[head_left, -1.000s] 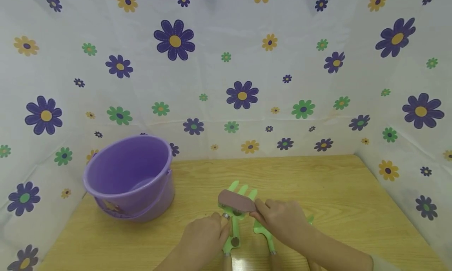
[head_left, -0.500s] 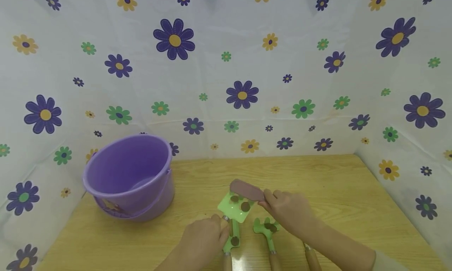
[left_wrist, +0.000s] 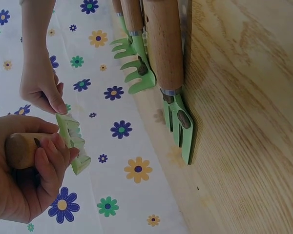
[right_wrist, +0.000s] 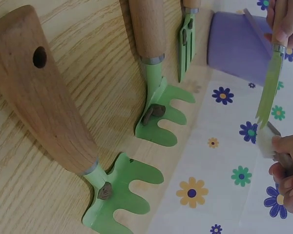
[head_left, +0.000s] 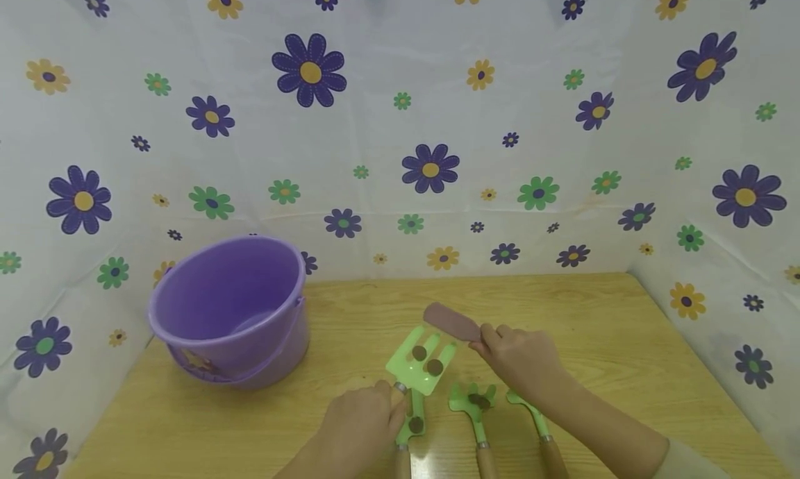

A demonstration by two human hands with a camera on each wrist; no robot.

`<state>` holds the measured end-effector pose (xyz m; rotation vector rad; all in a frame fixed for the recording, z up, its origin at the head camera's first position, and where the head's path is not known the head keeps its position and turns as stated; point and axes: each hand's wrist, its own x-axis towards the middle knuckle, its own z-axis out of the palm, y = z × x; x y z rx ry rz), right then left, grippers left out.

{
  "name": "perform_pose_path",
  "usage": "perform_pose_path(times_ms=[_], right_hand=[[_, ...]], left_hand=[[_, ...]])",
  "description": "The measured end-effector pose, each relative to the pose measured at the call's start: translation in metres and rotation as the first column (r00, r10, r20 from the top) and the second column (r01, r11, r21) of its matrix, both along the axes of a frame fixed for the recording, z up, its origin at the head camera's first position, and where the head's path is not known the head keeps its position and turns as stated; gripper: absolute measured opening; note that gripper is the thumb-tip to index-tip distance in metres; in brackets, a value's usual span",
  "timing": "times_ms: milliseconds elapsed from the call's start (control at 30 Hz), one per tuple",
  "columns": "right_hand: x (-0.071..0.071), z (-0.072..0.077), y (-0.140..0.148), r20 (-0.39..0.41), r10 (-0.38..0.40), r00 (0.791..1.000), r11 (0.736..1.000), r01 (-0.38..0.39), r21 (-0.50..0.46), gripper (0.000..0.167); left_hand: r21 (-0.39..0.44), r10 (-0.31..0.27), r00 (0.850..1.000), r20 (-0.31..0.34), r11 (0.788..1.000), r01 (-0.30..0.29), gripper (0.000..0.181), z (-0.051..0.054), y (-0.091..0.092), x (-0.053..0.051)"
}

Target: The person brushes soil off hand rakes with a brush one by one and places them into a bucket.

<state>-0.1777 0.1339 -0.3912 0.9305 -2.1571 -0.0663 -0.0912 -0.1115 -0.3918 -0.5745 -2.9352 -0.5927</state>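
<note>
Head view: a flower-printed sheet [head_left: 369, 132] backs the wooden table [head_left: 562, 326]; your left hand [head_left: 361, 418] grips a raised green fork [head_left: 414, 375], your right hand [head_left: 526, 362] a mauve scraper [head_left: 451, 322] near it. Left wrist view: your left hand wraps the fork's wooden handle [left_wrist: 22, 150]. Right wrist view: brown lumps [right_wrist: 105, 191] sit on three lower tools [right_wrist: 149, 34].

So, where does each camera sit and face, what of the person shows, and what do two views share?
Head: on the head, facing forward and down at the purple bucket and green fork; left grip, right grip and forearms show.
Left wrist: on that wrist, facing the fork and table; both grips show.
Right wrist: on that wrist, facing across the table towards the bucket; both grips show.
Shared: both wrist views show three tools on the table.
</note>
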Motion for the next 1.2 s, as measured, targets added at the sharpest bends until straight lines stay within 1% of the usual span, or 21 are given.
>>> perform_pose_path(times_ms=[200,400,600,733,800,967,1133,1200], right_hand=[[0.001,0.005,0.002,-0.003,-0.026,1.000,1.000,0.026,-0.004,0.070],[0.001,0.008,0.006,0.017,-0.029,0.999,1.000,0.029,-0.010,0.068],[0.003,0.010,0.006,-0.006,-0.015,1.000,0.999,0.015,-0.044,0.067],[0.009,0.013,0.003,-0.006,-0.011,1.000,0.998,0.011,-0.066,0.066],[0.014,0.015,0.001,0.001,-0.001,1.000,0.997,0.001,-0.078,0.066],[0.025,0.019,-0.007,0.030,0.058,0.998,0.993,-0.055,-0.106,0.065],[0.033,0.023,-0.013,0.040,0.099,0.994,0.988,-0.094,-0.120,0.063],[0.036,0.024,-0.015,0.036,0.109,0.993,0.987,-0.104,-0.120,0.063]], left_hand=[[-0.025,0.007,0.999,-0.042,1.000,-0.008,0.036,-0.001,0.001,0.000],[-0.029,0.005,1.000,-0.023,1.000,-0.006,0.036,-0.002,0.001,0.000],[-0.018,0.020,1.000,-0.024,1.000,-0.020,0.036,-0.003,0.003,0.000],[-0.010,0.019,1.000,-0.009,1.000,-0.019,0.037,-0.004,0.003,-0.001],[-0.003,0.015,1.000,0.009,1.000,-0.014,0.038,-0.004,0.004,-0.001],[0.017,0.012,0.999,0.043,1.000,-0.013,0.037,-0.004,0.005,-0.001],[0.015,0.024,0.999,0.044,1.000,-0.025,0.036,-0.004,0.008,-0.001],[-0.003,0.024,0.999,0.028,1.000,-0.024,0.036,-0.004,0.008,-0.001]])
